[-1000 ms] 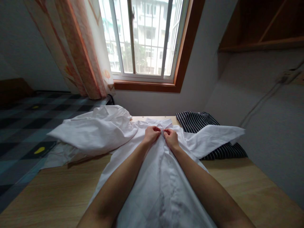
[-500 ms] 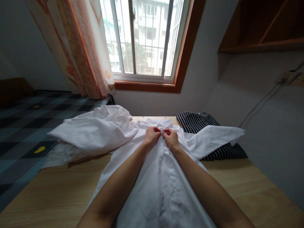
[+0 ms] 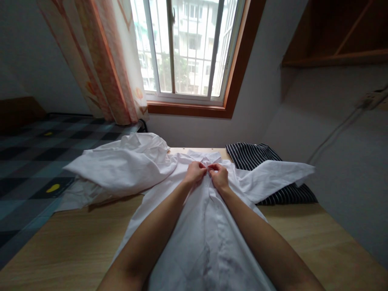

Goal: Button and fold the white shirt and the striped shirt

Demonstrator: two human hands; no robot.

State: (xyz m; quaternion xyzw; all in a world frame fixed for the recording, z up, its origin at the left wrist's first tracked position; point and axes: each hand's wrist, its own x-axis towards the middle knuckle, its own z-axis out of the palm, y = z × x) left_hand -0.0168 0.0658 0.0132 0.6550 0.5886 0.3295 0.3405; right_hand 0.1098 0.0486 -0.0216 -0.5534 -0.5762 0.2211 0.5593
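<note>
A white shirt (image 3: 188, 238) lies spread front-up, its collar (image 3: 204, 155) at the far end and its front opening running toward me. Just below the collar, my left hand (image 3: 196, 171) pinches the shirt's front edge between thumb and fingers. My right hand (image 3: 218, 175) pinches the facing edge, and the two sets of fingertips nearly touch. Any button between them is too small to make out. The right-hand sleeve (image 3: 275, 176) stretches out to the side; the other side runs into a heap of white cloth (image 3: 121, 165).
Beneath the shirt is a wooden table (image 3: 75, 242). Black-and-white striped cloth (image 3: 253, 154) lies under the right-hand sleeve. A bed with a checked cover (image 3: 27, 161) stands at the left. Beyond the table are a window (image 3: 188, 52) and a curtain (image 3: 112, 72); a shelf (image 3: 336, 58) hangs at upper right.
The view has shifted very slightly. Both hands stay at the same place on the shirt front, with only small finger movement.
</note>
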